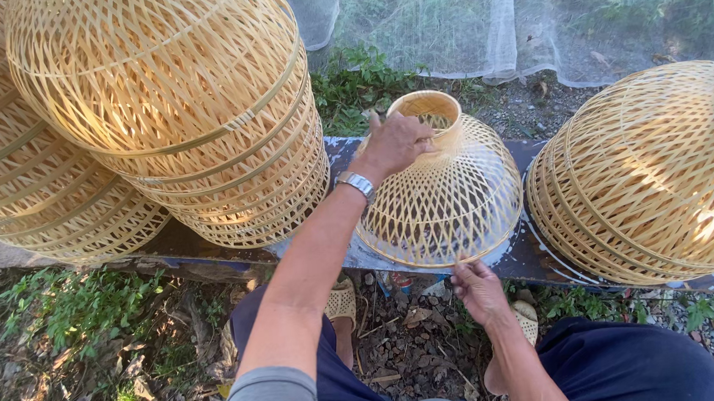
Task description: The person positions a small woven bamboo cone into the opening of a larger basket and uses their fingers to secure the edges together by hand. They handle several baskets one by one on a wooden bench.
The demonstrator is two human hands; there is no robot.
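Along the bench's (540,258) front edge, a woven bamboo shade (441,194) stands, left hand (395,144) gripping its narrow neck, right hand (479,288) pinching the bottom rim.

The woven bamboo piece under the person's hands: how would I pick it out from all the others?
Find the dark, paint-flecked board lying across the ground between two stacks of pale woven bamboo domes. In the gap between them sits a single bell-shaped bamboo shade, the left hand on its narrow neck and the right hand at its rim. It alone stands unstacked.
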